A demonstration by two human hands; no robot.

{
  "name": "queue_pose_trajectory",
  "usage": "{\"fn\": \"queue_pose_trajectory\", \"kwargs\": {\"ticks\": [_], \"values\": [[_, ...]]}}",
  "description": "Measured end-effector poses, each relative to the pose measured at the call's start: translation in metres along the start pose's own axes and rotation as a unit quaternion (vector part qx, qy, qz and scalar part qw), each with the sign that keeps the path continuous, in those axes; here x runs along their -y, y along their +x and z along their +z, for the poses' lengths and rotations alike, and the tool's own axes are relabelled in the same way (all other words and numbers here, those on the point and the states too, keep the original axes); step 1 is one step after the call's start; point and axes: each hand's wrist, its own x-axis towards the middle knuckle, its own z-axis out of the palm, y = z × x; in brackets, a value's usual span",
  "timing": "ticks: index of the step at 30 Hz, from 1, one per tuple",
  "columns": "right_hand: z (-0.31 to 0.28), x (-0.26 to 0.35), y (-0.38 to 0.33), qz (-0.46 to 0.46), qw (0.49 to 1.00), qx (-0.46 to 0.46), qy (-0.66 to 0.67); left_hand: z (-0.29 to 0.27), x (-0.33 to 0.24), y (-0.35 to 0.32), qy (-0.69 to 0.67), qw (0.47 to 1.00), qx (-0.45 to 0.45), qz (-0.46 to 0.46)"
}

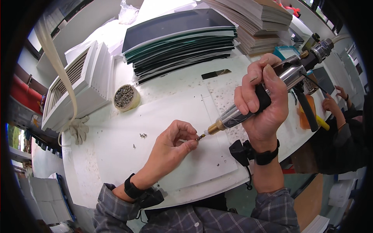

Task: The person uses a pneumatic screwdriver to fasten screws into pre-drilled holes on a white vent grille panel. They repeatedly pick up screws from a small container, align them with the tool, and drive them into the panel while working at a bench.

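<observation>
My right hand (268,105) is wrapped round a silver air screwdriver (232,115) with a brass-coloured nose and a hose at its rear. The tool slants down to the left, over a flat white panel (175,108). At its bit, my left hand (169,145) pinches a small screw (200,137) between thumb and forefinger; fingertips partly cover it. A few loose screws (143,135) lie on the panel to the left of that hand. Beyond them stands a round tub (135,105) filled with screws.
A stack of dark glossy sheets (175,25) rises at the back, next to piled cardboard (260,19). White slatted frames (70,85) and a glove (79,130) are on the left. Another person's hands (332,103) work at the right, near a yellow-handled tool (322,122).
</observation>
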Motion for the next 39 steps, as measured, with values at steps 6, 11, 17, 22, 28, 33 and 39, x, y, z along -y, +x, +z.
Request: {"fn": "queue_pose_trajectory", "kwargs": {"ticks": [6, 11, 17, 22, 28, 33, 39], "values": [[0.007, 0.003, 0.007, -0.018, 0.999, 0.035, -0.018, -0.004, -0.015, 0.007, -0.105, 0.992, -0.004, -0.067], [0.027, -0.004, 0.025, -0.017, 0.992, 0.059, -0.114, -0.014, -0.014, 0.026, -0.047, 0.999, -0.007, -0.013], [0.039, -0.022, 0.050, -0.020, 0.987, 0.079, -0.142, -0.020, -0.014, 0.054, 0.003, 0.999, -0.030, 0.017], [0.037, -0.036, 0.065, -0.027, 0.971, 0.111, -0.210, -0.026, -0.012, 0.069, 0.082, 0.993, -0.045, 0.068], [0.030, -0.053, 0.081, -0.047, 0.965, 0.131, -0.220, -0.029, -0.014, 0.087, 0.182, 0.973, -0.060, 0.130], [0.030, -0.061, 0.083, -0.034, 0.962, 0.126, -0.240, -0.032, -0.009, 0.098, 0.226, 0.960, -0.060, 0.154], [0.029, -0.063, 0.082, -0.026, 0.959, 0.127, -0.253, -0.032, -0.003, 0.102, 0.225, 0.961, -0.054, 0.152]]}}
